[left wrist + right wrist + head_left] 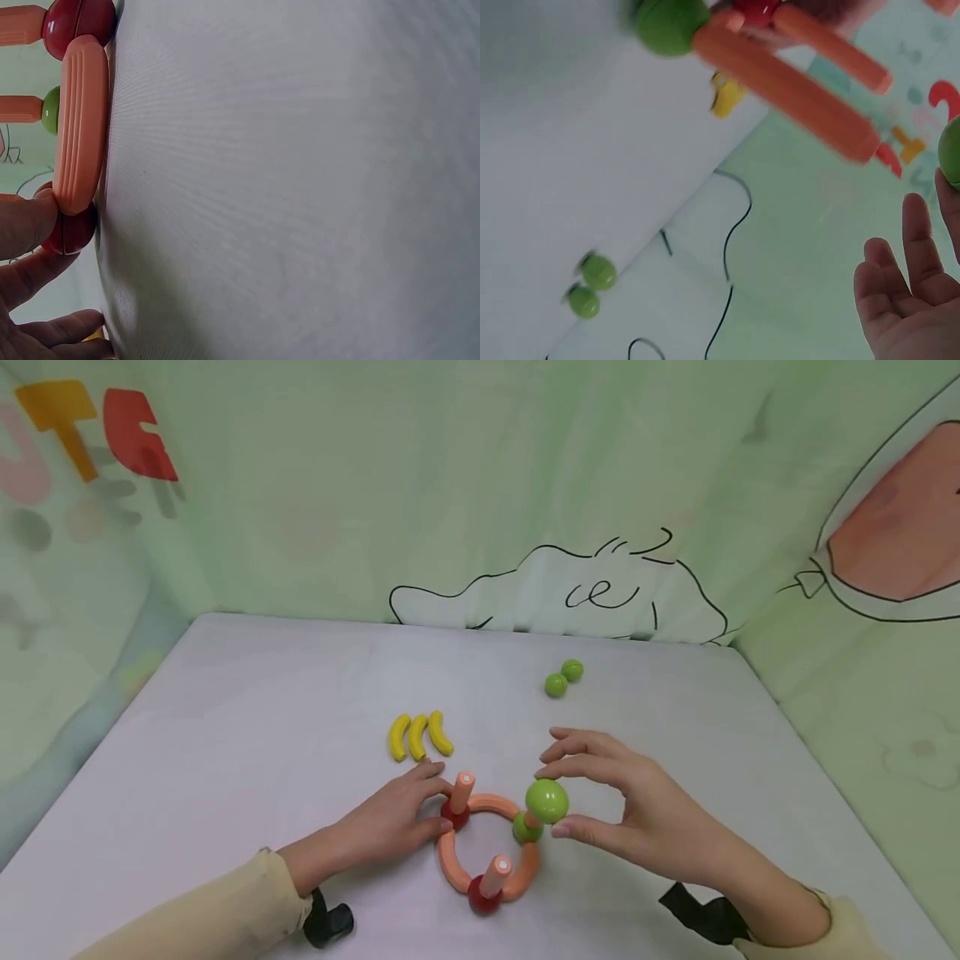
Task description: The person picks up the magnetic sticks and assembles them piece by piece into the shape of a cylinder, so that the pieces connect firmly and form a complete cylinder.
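My right hand pinches a green ball between thumb and fingers, over an orange stick. In the right wrist view the ball stays apart from the stick's end. The stick rises from a lower green ball in a ring of curved orange pieces lying on the table. Two red balls, a far-left one and a near one, join the ring and carry upright sticks too. My left hand pinches the far-left red ball between thumb and finger.
Three yellow banana-shaped pieces lie beyond my left hand on the white tabletop. Two more green balls sit farther back. Printed cloth walls stand behind the table and at both sides.
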A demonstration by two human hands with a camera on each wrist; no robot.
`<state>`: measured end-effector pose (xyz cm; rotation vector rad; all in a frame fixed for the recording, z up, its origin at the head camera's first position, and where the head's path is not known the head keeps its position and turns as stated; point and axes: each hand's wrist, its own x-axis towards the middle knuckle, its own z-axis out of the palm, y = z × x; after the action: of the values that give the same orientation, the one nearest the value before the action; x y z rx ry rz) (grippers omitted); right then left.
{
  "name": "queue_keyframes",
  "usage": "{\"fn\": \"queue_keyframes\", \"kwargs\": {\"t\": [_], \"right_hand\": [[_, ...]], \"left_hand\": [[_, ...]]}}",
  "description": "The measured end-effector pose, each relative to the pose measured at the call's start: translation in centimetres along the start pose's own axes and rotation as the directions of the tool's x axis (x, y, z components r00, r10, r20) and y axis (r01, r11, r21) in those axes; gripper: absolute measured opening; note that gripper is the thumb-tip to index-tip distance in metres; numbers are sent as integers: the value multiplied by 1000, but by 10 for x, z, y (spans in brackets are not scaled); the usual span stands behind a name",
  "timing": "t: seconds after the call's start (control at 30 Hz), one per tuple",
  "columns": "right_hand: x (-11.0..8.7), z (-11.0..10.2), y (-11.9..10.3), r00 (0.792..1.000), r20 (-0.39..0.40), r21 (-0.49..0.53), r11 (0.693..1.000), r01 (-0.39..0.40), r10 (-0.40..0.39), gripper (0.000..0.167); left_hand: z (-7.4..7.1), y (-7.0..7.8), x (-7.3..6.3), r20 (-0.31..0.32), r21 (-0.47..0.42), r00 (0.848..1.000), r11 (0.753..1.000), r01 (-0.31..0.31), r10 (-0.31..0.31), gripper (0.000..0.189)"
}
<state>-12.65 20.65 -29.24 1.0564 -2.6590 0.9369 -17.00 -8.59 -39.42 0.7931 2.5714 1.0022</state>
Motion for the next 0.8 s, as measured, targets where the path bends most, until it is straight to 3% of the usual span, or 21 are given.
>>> {"fn": "queue_keyframes", "kwargs": {"t": [0.3, 0.47, 0.8], "right_hand": [[0, 14, -22, 991, 132, -8, 1000, -13, 14, 36], [1, 20, -23, 989, 145, -10, 999, 46, -44, 35], [3, 26, -23, 986, 155, 7, 998, 60, -61, 40]], "left_hand": [[-1, 2, 2, 18, -1, 1000, 1000, 11, -11, 28], [-2, 2, 1, 17, 1, 1000, 1000, 6, -6, 28], [-1, 0, 1, 22, 2, 1000, 1000, 17, -18, 29]]}}
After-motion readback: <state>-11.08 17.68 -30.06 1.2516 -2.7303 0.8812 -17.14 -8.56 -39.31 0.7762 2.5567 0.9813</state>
